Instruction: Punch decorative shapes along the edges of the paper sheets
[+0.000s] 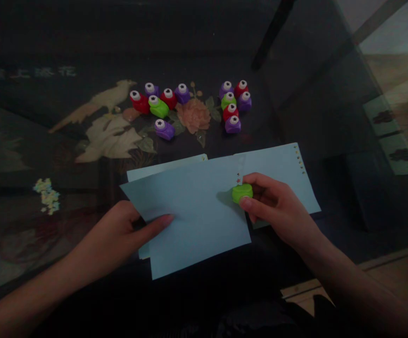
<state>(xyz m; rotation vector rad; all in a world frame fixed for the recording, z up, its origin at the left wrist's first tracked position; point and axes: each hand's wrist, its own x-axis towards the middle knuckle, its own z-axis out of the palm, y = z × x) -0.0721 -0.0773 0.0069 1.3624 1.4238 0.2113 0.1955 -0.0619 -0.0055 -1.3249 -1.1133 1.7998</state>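
Observation:
My right hand [277, 209] grips a small green paper punch [242, 192] clamped on the right edge of a light blue sheet of paper [193, 211]. A column of small punched shapes runs up that edge just above the punch. My left hand [126, 232] holds the same sheet by its left edge, thumb on top. More light blue sheets [288, 169] lie underneath, one with small holes along its right edge.
Several red, green and purple punches lie in two clusters [160, 105] [234, 103] further back on the dark glass table [313, 94] with a bird and flower pattern. A small heap of paper cut-outs [48, 195] lies at the left. The table edge runs along the right.

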